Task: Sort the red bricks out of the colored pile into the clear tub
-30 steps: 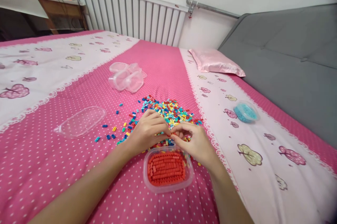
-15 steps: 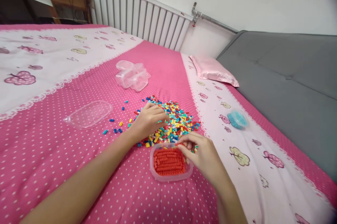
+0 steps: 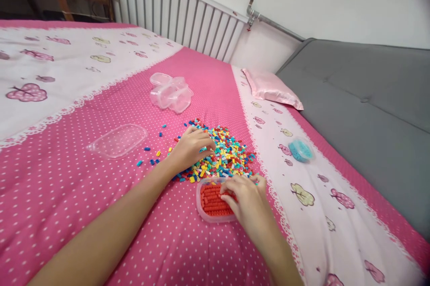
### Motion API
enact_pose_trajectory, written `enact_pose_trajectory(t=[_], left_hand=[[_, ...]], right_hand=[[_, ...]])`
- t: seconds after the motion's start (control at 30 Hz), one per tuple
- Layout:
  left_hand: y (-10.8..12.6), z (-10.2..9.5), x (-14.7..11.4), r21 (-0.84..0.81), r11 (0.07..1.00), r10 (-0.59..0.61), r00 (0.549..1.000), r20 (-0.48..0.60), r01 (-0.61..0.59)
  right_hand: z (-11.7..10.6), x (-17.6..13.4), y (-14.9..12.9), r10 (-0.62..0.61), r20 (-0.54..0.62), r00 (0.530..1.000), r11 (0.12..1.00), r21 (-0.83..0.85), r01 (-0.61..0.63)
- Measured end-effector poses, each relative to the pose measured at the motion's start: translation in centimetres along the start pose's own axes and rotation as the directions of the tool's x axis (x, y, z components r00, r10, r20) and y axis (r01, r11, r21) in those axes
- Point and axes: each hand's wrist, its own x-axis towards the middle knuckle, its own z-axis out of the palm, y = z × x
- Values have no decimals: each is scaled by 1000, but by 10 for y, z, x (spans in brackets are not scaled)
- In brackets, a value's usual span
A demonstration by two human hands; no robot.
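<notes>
A clear plastic box (image 3: 199,207) holds red toy bricks (image 3: 211,201) packed in neat rows. My right hand (image 3: 247,196) reaches over its right side, thumb and fingertips pinched together at the red bricks; the small red brick between them is mostly hidden. Behind the box spreads a pile of small mixed-colour toy bricks (image 3: 231,154). Over the left part of this pile rests my left hand (image 3: 192,148), palm down, fingers loosely curved, with a gap between thumb and forefinger. Nothing shows in that gap except bricks lying below.
Several loose bricks (image 3: 152,161) lie left of the pile, near a clear lid (image 3: 119,141). Further back are stacked clear containers (image 3: 171,93). A box of blue pieces (image 3: 300,150) sits at right. Beyond are a pink pillow (image 3: 272,87) and a grey headboard (image 3: 366,98).
My right hand has moved from the box's back right rim inward over the red bricks. My left hand stays over the pile with little change. The camera view has shifted slightly.
</notes>
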Motion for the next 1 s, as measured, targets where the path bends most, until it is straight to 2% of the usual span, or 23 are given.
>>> enact_pose_trajectory(t=[1.0], left_hand=[[3,1,-1,8,1000,-14,999,51,14]], right_hand=[[3,0,1,-12,19,1000,1000,6,12]])
